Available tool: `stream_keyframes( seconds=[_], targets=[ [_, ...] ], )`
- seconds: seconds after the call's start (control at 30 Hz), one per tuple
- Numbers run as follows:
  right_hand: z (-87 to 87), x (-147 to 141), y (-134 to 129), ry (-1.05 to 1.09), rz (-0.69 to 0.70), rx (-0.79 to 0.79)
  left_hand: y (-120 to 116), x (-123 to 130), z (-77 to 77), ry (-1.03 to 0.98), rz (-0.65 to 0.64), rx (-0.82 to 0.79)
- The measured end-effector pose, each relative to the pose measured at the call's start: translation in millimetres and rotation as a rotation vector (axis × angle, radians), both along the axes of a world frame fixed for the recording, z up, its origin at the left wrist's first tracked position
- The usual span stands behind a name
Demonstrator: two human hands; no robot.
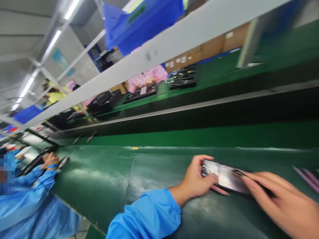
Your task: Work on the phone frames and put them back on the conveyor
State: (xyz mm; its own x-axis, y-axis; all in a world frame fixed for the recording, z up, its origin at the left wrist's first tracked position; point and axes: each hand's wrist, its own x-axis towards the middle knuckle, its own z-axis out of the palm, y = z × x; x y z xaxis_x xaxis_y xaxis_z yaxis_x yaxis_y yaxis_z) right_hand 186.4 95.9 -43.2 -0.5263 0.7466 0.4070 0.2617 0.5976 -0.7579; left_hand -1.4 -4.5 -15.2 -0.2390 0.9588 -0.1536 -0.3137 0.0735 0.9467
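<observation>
My left hand [199, 179], in a blue sleeve, grips the left end of an opened phone [225, 176], thumb on top and fingers around its edges. The phone has a shiny silver face and a dark frame, with small parts showing at its left end. It is tilted just over the green work surface [154, 179]; whether it touches the surface I cannot tell. Over its right end, my right hand [279, 196] is closed on slim black tweezers [239, 172], whose tip lies at the silver face. Blur hides the tip's exact contact.
A co-worker in blue [32, 202] sits at the left. Beyond the dark ledge runs a green conveyor with black trays [183, 77] and a person in pink [149, 78]. A white rail [149, 54] crosses above, with a blue bin [147, 23]. Purple strips [307, 179] lie right.
</observation>
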Motion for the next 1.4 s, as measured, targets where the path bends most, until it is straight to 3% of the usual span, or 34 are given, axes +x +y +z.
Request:
stream_keyframes(
  seconds=[0.1, 0.17, 0.37, 0.5, 0.8, 0.87, 1.07, 1.17, 1.27, 1.4],
  targets=[
    [28.2, -11, -16, 0.068, 0.009, 0.196, -2, 0, 6.5, -0.019, -0.008, -0.017],
    [35.5, -16, -16, 0.055, 0.028, 0.235, 0, -1, 11.1, -0.016, -0.034, -0.036],
    [33.8, -17, -9, 0.017, 0.039, 0.305, 3, -4, 16.5, 0.124, -0.055, -0.048],
    [37.4, -17, -11, -0.050, 0.070, 0.401, 4, -1, 15.0, 0.231, 0.014, -0.062],
    [47.1, -11, -17, -0.178, 0.021, 0.537, 5, 1, 18.1, 0.224, 0.020, -0.035],
    [49.9, -10, -16, -0.129, -0.007, 0.455, 4, 1, 17.7, 0.209, 0.028, -0.032],
    [52.4, -6, 2, 0.159, -0.090, -0.164, 6, -2, 13.5, 0.099, 0.066, -0.058],
    [49.9, -5, 8, 0.196, -0.066, -0.250, 8, -4, 12.6, 0.065, 0.055, -0.055],
    [46.8, -6, 6, 0.187, -0.035, -0.165, 9, -4, 13.1, 0.061, 0.033, -0.046],
    [41.7, -10, -4, 0.064, 0.045, 0.243, 7, -3, 14.6, 0.092, 0.004, -0.017]
  ],
)
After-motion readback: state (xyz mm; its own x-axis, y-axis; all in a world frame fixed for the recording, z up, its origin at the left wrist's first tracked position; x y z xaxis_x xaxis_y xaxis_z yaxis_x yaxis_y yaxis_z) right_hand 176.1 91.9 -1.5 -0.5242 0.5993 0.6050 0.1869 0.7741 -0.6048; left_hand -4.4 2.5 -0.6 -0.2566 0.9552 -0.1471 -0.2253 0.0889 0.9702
